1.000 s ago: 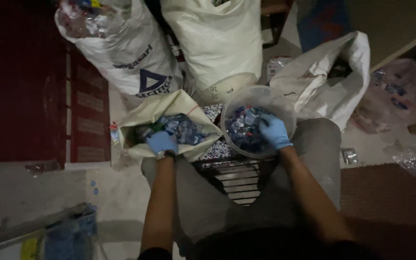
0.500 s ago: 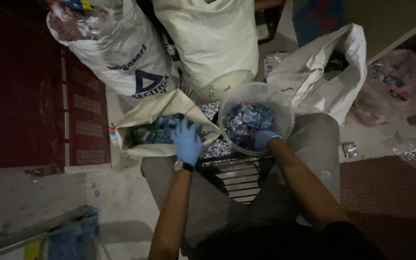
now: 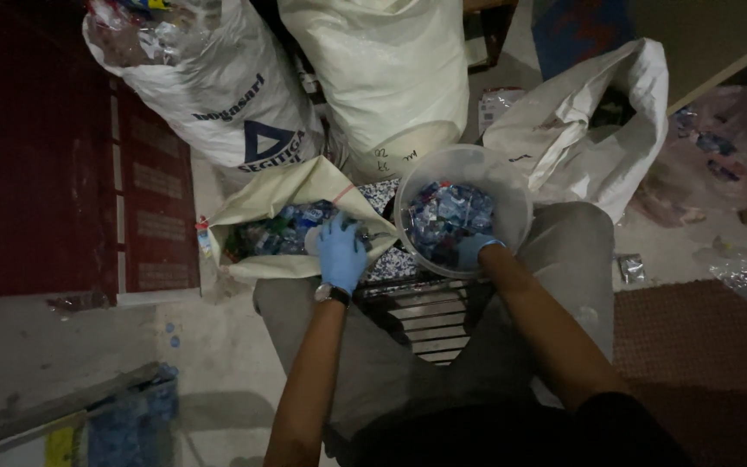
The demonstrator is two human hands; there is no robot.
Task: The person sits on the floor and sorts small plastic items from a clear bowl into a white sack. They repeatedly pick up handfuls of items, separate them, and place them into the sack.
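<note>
A clear round plastic bucket (image 3: 512, 186) sits between my knees, partly filled with small blue and white plastic pieces (image 3: 447, 216). My right hand (image 3: 475, 251), in a blue glove, reaches down inside it among the pieces; whether it grips any cannot be told. To the left lies an open cream sack (image 3: 291, 186) holding more blue and green pieces. My left hand (image 3: 341, 252), also gloved in blue with a watch at the wrist, rests at the sack's mouth with fingers curled around something small and pale.
Two tall stuffed white sacks (image 3: 218, 95) (image 3: 386, 78) stand behind. An empty white bag (image 3: 581, 130) slumps at the right, with pinkish plastic bags (image 3: 719, 147) beyond. I sit on a slatted stool (image 3: 421, 316). A dark red door (image 3: 36, 147) is at the left.
My left hand has moved right along the sack's mouth toward the bucket. My right hand has gone from the bucket's rim down into the pieces inside.
</note>
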